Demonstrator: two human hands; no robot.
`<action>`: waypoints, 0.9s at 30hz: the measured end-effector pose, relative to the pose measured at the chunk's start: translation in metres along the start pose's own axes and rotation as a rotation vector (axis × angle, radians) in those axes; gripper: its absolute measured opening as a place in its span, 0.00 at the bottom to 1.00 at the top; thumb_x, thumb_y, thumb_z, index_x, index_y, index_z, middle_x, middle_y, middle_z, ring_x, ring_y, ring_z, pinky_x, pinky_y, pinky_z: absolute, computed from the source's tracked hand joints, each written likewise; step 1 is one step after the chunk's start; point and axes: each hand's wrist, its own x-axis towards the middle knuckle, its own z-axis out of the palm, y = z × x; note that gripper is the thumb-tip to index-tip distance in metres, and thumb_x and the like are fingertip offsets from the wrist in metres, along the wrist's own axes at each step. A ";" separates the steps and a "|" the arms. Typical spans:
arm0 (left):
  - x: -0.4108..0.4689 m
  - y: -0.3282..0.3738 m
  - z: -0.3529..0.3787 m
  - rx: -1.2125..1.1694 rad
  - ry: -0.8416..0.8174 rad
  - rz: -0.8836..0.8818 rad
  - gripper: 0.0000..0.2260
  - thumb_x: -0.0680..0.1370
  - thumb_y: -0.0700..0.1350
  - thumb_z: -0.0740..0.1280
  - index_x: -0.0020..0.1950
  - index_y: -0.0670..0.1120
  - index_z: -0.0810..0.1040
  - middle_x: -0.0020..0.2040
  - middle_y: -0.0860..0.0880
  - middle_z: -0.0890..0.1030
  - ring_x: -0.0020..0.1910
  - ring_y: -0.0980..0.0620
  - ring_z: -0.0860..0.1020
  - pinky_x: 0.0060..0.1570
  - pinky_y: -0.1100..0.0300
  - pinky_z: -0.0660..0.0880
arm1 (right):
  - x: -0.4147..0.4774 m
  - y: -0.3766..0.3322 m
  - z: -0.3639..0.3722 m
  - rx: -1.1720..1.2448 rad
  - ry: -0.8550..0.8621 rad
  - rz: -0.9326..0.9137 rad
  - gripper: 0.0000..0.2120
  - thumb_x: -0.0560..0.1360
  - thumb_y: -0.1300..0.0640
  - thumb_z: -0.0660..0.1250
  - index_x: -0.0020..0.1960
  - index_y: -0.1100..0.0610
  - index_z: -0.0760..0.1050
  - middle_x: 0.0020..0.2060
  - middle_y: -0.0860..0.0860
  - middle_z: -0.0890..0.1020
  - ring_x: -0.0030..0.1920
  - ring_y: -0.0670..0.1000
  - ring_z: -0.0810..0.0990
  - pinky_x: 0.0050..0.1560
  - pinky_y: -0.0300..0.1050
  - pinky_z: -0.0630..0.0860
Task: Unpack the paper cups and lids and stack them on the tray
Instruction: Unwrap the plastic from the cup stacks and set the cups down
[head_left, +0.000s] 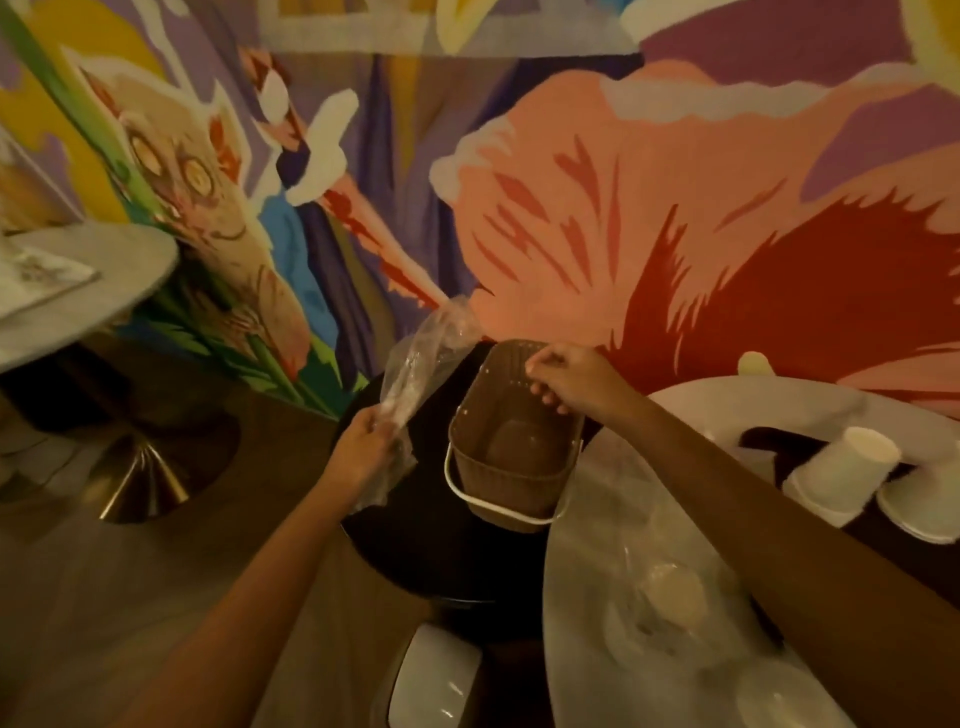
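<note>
Tabletop (587, 545) nearest; right hand (571, 382) pinches basket (514, 467) rim, left hand (363, 447) grips plastic sleeve (426, 358); a tug could tip the basket

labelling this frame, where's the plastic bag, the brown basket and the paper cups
plastic bag (426, 358): head view, its crumpled middle
brown basket (514, 491): head view, near outer wall
paper cups (841, 467): head view, side of the tilted stack

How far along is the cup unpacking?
Done: cups and what look like lids sit stacked on the tray. In hand: the left hand grips an empty-looking wrapper, while the right hand pinches the basket rim. Left: a bag on the table seems to hold more to unpack.
</note>
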 end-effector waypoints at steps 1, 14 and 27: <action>0.012 -0.005 -0.004 0.045 -0.001 -0.014 0.13 0.80 0.45 0.57 0.64 0.46 0.69 0.52 0.47 0.77 0.53 0.47 0.76 0.59 0.46 0.73 | 0.011 0.001 0.008 -0.042 -0.009 0.005 0.04 0.77 0.55 0.61 0.45 0.52 0.73 0.38 0.50 0.79 0.36 0.47 0.76 0.37 0.38 0.73; 0.117 -0.076 0.029 0.316 -0.044 -0.254 0.12 0.76 0.46 0.65 0.58 0.49 0.68 0.49 0.45 0.77 0.46 0.45 0.80 0.50 0.46 0.79 | 0.080 0.049 0.064 -0.239 -0.174 0.177 0.02 0.77 0.57 0.62 0.49 0.52 0.73 0.35 0.45 0.75 0.37 0.44 0.74 0.38 0.36 0.70; 0.144 -0.098 0.046 0.457 -0.245 -0.200 0.20 0.75 0.55 0.65 0.66 0.54 0.70 0.62 0.49 0.76 0.56 0.51 0.76 0.56 0.52 0.76 | 0.099 0.074 0.063 -0.321 -0.188 0.252 0.01 0.76 0.58 0.63 0.47 0.53 0.73 0.35 0.48 0.77 0.35 0.46 0.74 0.35 0.38 0.69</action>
